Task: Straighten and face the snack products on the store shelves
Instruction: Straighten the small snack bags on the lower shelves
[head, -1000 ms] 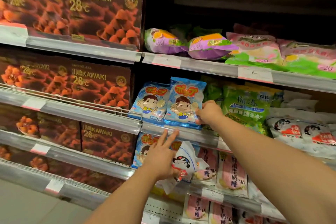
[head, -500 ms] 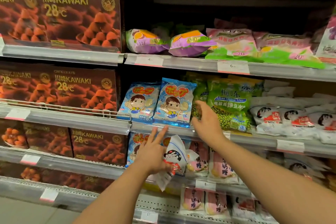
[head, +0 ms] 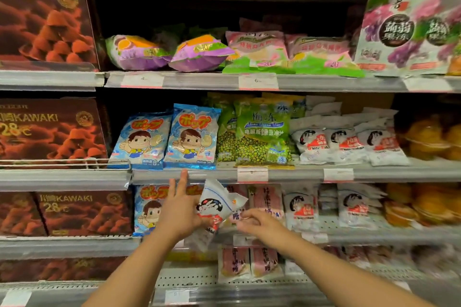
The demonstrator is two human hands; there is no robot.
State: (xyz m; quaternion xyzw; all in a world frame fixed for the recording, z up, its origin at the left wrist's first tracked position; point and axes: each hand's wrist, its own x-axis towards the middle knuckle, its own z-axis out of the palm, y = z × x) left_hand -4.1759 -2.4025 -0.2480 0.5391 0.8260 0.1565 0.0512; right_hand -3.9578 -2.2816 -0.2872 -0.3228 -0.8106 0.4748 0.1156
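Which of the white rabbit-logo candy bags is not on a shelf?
The white candy bag held by the left hand, tilted before the blue bags; the others sit on shelves.

1. The top shelf point(head: 199, 81) carried purple bags point(head: 139, 53), pink-and-green bags point(head: 287, 55) and a tall upright pouch point(head: 401, 30).
2. The middle shelf point(head: 299, 174) bore two blue cartoon bags point(head: 192, 137), green bean bags point(head: 262, 132) and white bags point(head: 349, 141).
3. The left shelves point(head: 50, 178) held brown chocolate boxes point(head: 52, 129), standing upright.

Price tags point(head: 258, 81) — grey shelf edge point(head: 374, 174)
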